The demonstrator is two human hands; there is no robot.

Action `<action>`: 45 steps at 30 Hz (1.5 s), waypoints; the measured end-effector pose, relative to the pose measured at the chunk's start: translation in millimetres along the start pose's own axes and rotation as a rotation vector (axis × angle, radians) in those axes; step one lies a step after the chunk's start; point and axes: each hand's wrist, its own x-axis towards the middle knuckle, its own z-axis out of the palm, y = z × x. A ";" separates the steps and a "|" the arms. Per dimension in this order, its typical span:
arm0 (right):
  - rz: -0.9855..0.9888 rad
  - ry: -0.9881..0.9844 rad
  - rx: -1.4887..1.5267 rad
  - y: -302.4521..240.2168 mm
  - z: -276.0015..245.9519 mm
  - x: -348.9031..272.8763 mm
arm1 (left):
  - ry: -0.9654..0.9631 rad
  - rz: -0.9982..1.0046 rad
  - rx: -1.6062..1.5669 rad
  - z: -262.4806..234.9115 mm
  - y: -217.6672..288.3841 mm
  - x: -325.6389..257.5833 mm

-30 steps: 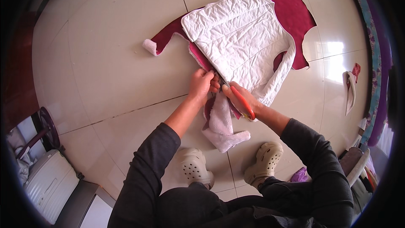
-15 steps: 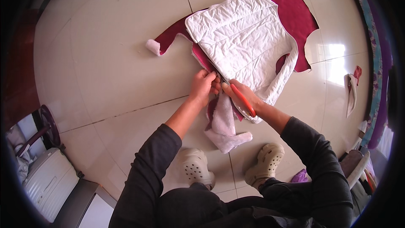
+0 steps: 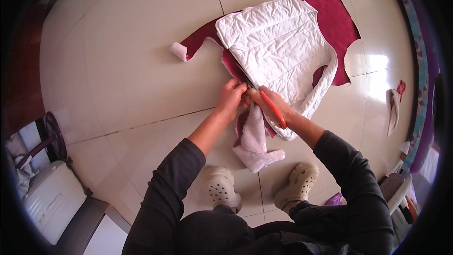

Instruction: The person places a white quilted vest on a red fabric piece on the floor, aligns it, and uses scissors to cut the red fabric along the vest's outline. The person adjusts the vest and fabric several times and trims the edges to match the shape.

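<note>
A pair of scissors with red-orange handles (image 3: 273, 109) is gripped in my right hand (image 3: 283, 112), its blades running along the left edge of a white quilted garment piece (image 3: 278, 42). Beneath that piece lies dark red fabric (image 3: 337, 16) with a pale fleece back, showing at the top right and along the left. My left hand (image 3: 230, 99) pinches the red fabric's edge beside the blades. A cut strip of fleece-backed fabric (image 3: 253, 134) hangs down below both hands, its pale side showing. The blade tips are mostly hidden by my fingers.
Everything lies on a glossy tiled floor (image 3: 127, 66). My beige clogs (image 3: 222, 186) stand just below the fabric. A white case (image 3: 55, 203) is at the lower left. Small fabric scraps (image 3: 394, 108) and a purple scrap (image 3: 335, 199) lie to the right.
The whole view has shifted slightly, so the fabrics sit a little further right and lower. Both hands stay at the garment's left edge; the scissors have barely moved along it.
</note>
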 end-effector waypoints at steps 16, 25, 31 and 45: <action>-0.084 0.025 -0.005 19.1 6.2 22.7 | -0.025 -0.034 0.027 -2.6 -2.2 -3.1; -0.020 0.022 0.005 8.2 5.0 34.2 | -0.069 -0.025 0.044 -5.0 -1.6 -5.5; -0.008 0.039 -0.065 -2.9 2.0 30.2 | -0.079 -0.037 0.052 -6.1 -3.9 -6.5; 0.050 0.010 -0.103 -29.4 -2.9 37.1 | -0.090 -0.048 0.020 -10.3 -0.3 -10.3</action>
